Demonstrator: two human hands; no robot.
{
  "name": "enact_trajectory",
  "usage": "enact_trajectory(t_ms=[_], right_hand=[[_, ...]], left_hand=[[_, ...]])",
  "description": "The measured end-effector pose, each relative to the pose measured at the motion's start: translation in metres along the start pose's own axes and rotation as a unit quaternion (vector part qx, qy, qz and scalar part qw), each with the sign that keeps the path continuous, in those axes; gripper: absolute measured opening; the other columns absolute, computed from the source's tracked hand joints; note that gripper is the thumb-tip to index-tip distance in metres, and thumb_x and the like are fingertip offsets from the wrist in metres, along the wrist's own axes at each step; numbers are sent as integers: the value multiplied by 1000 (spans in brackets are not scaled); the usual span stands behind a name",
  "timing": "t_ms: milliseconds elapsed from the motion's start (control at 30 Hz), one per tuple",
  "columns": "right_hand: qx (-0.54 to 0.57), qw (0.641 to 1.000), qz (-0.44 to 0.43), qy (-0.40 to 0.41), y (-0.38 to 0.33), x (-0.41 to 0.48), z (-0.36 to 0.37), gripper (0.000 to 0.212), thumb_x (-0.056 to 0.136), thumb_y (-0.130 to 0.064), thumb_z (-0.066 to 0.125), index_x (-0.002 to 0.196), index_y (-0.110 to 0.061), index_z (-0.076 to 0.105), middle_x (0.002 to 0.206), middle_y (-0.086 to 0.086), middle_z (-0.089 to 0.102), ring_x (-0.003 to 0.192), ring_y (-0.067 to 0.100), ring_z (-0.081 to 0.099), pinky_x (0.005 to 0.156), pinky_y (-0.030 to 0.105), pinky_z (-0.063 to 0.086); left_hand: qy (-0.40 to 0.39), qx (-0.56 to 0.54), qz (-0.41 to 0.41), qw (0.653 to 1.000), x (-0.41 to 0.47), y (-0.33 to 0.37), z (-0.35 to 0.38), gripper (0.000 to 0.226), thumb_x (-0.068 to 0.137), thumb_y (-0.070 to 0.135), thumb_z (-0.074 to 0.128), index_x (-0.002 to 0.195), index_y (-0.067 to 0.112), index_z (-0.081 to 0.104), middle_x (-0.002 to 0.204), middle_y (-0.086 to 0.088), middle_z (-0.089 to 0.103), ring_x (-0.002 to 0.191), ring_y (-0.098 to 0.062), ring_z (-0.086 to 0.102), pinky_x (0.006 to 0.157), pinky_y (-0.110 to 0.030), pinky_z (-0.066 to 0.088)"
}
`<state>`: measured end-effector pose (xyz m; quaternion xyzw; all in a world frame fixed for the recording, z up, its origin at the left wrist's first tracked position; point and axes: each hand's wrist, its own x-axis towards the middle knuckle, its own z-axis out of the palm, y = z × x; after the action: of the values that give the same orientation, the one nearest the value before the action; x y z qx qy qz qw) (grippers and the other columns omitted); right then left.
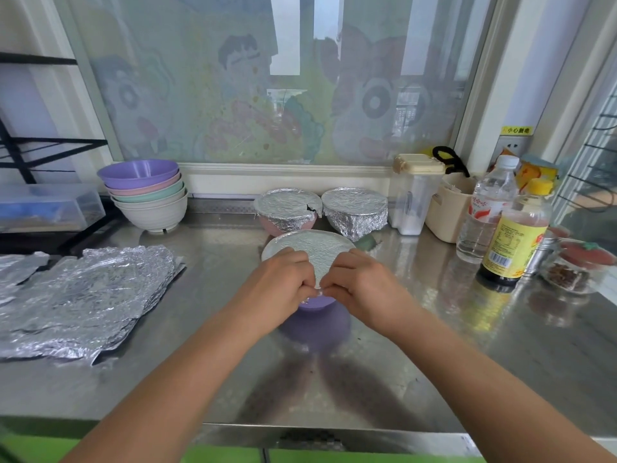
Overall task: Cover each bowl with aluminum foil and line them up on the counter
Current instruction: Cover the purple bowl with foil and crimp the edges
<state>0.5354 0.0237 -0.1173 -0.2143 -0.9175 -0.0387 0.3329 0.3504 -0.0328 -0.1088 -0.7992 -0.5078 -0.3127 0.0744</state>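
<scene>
Stainless-steel counter. Centre: foil-topped purple bowl. Just behind it: pink foil-covered bowl, fully wrapped bowl. Left of it: loose foil sheets, stacked pastel bowls. Right of it: clear lidded canister, water bottle, yellow-capped sauce bottle.

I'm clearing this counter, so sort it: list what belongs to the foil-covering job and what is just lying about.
Job: purple bowl; foil over it, pinched by left hand and right hand; covered pink bowl; second covered bowl; stacked bowls; spare foil sheets.
Lying about: water bottle; sauce bottle; lidded clear container; beige tub; plastic box.
</scene>
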Motion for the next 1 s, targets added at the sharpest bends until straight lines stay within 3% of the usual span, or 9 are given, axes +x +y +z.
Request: enact_trajectory(t_ms=[200, 300, 400, 533, 633, 700, 767, 867, 1000], right_hand=[[-32, 999, 9, 2, 10, -2, -6, 6, 77, -12, 67, 73, -14, 70, 76, 0, 62, 71, 25, 57, 65, 27, 42], [-41, 999, 5, -4, 5, 1, -3, 9, 75, -6, 68, 73, -14, 67, 77, 0, 60, 71, 24, 55, 62, 32, 48], [-14, 1000, 9, -4, 7, -3, -7, 3, 79, -16, 69, 81, -14, 70, 84, 2, 62, 78, 27, 57, 67, 36, 51], [137, 965, 222, 4, 20, -7, -22, 76, 67, -41, 86, 133, -19, 56, 122, -4, 55, 114, 15, 52, 98, 31, 42], [284, 890, 352, -48, 36, -4, -21, 113, 56, -33, 92, 150, -23, 30, 135, -15, 42, 127, 2, 39, 102, 20, 31], [338, 868, 355, -84, 46, -2, -14, 107, 54, -30, 92, 144, -26, 35, 139, -13, 45, 130, 4, 41, 99, 18, 33], [360, 863, 336, -114, 52, 0, -8, 81, 61, -17, 92, 125, -36, 44, 129, -18, 57, 125, 0, 48, 88, 6, 35], [375, 864, 315, -116, 53, 1, -2, 79, 56, -16, 90, 122, -38, 52, 114, -27, 66, 110, -14, 55, 76, -5, 35], [403, 855, 316, -76, 42, 8, 10, 79, 49, -22, 89, 120, -33, 56, 116, -14, 68, 104, -15, 57, 76, -4, 37]], left_hand=[[-10, -10, 21, 1000, -2, -12, -3, 13, 73, 15, 77, 67, 13, 65, 73, 5, 58, 73, -16, 51, 65, -26, 38], [5, -23, 23, 999, -3, -14, -3, 12, 74, 21, 74, 67, 15, 66, 73, 6, 57, 75, -10, 47, 65, -28, 40], [16, -27, 15, 999, -7, -19, -1, 16, 73, 31, 73, 74, 15, 69, 80, 5, 58, 80, -10, 46, 70, -27, 41], [105, -115, -105, 982, -17, -26, -6, 62, 55, 51, 79, 109, 22, 69, 109, 10, 58, 104, -3, 50, 95, -10, 35], [56, -293, -200, 933, -16, -28, -7, 70, 45, 27, 90, 108, 34, 59, 99, 26, 67, 97, 16, 56, 83, -2, 37], [35, -368, -243, 897, -16, -37, 2, 81, 42, 27, 92, 116, 24, 60, 109, 14, 70, 105, 0, 62, 87, -11, 42], [46, -418, -272, 866, -18, -43, 9, 90, 38, 27, 92, 121, 19, 58, 117, 4, 68, 113, -11, 61, 90, -16, 45], [54, -437, -285, 851, -19, -46, 15, 92, 36, 24, 91, 121, 22, 57, 119, 4, 67, 112, -6, 61, 89, -15, 45], [64, -433, -286, 852, -26, -57, 7, 91, 37, 19, 93, 121, 22, 57, 116, 6, 69, 110, -5, 62, 90, -16, 46]])
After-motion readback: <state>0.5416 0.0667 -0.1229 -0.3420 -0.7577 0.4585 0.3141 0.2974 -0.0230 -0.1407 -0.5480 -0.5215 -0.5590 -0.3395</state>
